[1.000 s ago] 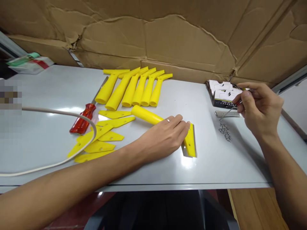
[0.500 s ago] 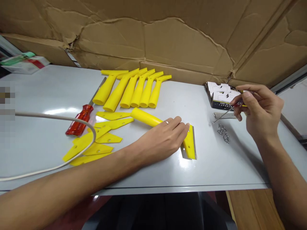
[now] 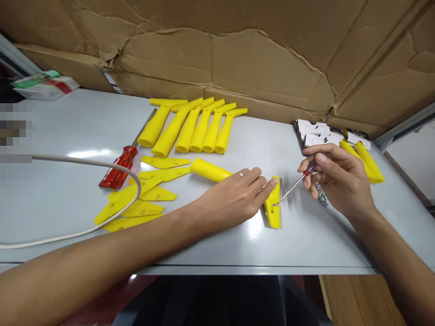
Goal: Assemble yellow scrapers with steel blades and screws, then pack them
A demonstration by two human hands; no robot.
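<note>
A yellow scraper (image 3: 210, 170) lies on the table, its handle pointing left and its flat head, with a thin blade along the edge, at the right. My left hand (image 3: 239, 192) is closed over its neck and presses it to the table. Between the fingers of my right hand (image 3: 340, 174) is a small screwdriver (image 3: 310, 166) with a dark red handle. A small screw (image 3: 275, 205) sits at the screwdriver's tip, at the lower part of the scraper head. Just beyond my right fingers lies a pile of small screws (image 3: 321, 195), partly hidden.
Several yellow handles (image 3: 185, 136) stand in a row at the back, with flat yellow plates (image 3: 158, 194) before them. A large red screwdriver (image 3: 118, 167) and a pale cable (image 3: 91, 165) are at left. Small boxes (image 3: 316, 129) and yellow scrapers (image 3: 370, 165) lie right, before a cardboard wall (image 3: 163, 59).
My right hand has moved left and down from the screw pile, bringing the screwdriver tip with a screw to the scraper head. My left hand stays on the scraper. The view has shifted slightly.
</note>
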